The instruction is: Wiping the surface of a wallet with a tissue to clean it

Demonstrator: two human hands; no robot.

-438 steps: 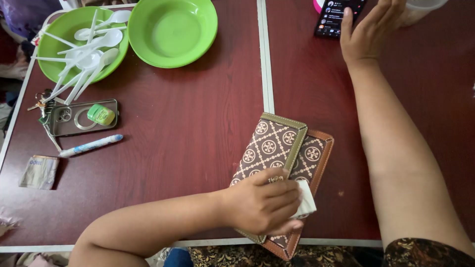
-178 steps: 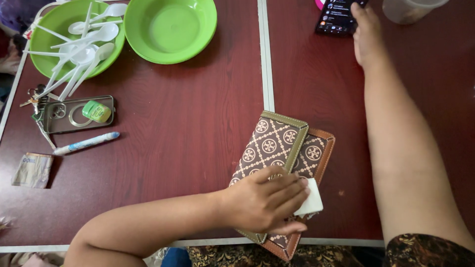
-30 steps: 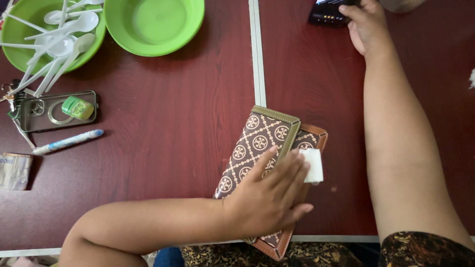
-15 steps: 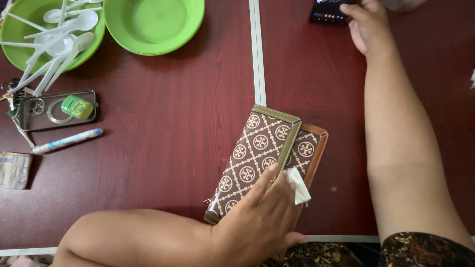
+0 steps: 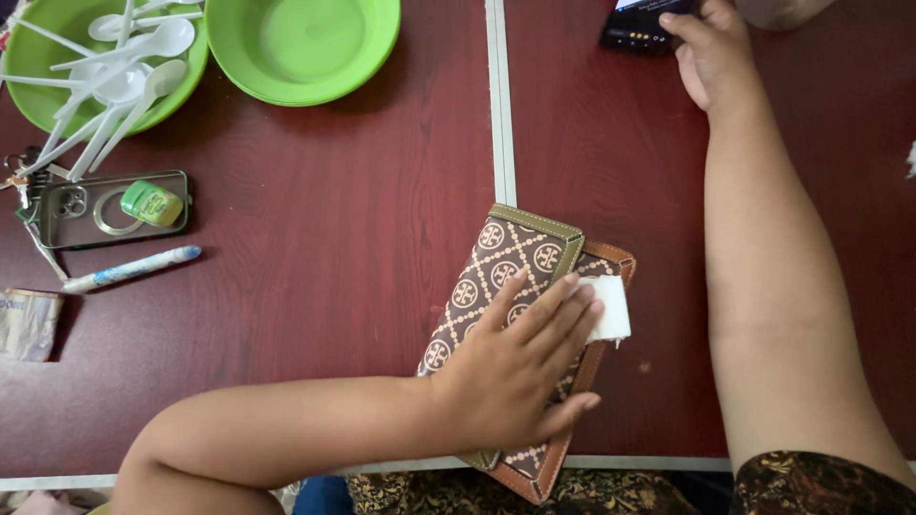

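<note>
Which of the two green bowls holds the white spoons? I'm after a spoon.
The green bowl at the far left holds the white plastic spoons. The other green bowl, nearer the table seam, has nothing in it.

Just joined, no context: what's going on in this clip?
A person sits at a dark red table. The left hand lies flat on a brown patterned wallet, pressing a small white pad under the fingertips against the wallet's upper right part. The right hand is stretched to the far edge, touching a dark phone with a lit screen. To the left sit two green bowls, one full of white plastic spoons, plus another phone, a pen and keys.
</note>
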